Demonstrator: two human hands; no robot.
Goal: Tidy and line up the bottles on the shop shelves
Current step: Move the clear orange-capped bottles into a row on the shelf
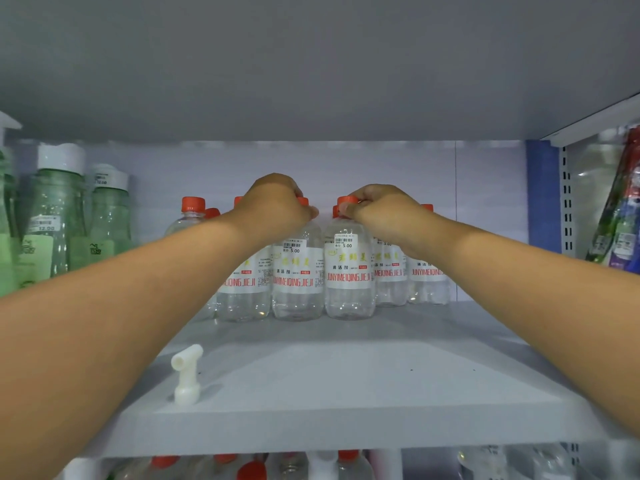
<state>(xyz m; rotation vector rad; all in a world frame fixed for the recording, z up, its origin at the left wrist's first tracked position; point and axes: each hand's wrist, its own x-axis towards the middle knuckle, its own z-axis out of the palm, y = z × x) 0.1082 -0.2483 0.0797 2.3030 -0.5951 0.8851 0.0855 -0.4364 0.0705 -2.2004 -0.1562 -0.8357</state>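
Note:
Several clear bottles with red caps and white labels stand at the back of the grey shelf (346,375). My left hand (277,202) grips the cap of one front bottle (298,282). Just to its right, my right hand (384,209) pinches the red cap of the neighbouring bottle (348,278). Both bottles stand upright, side by side and almost touching. More of the same bottles (389,278) stand behind and beside them, partly hidden by my arms.
Tall green bottles with white caps (55,216) stand at the left of the shelf. A loose white spout (187,372) stands near the front left. Packaged goods (620,220) hang past the blue upright on the right. Red-capped bottles (346,462) fill the shelf below.

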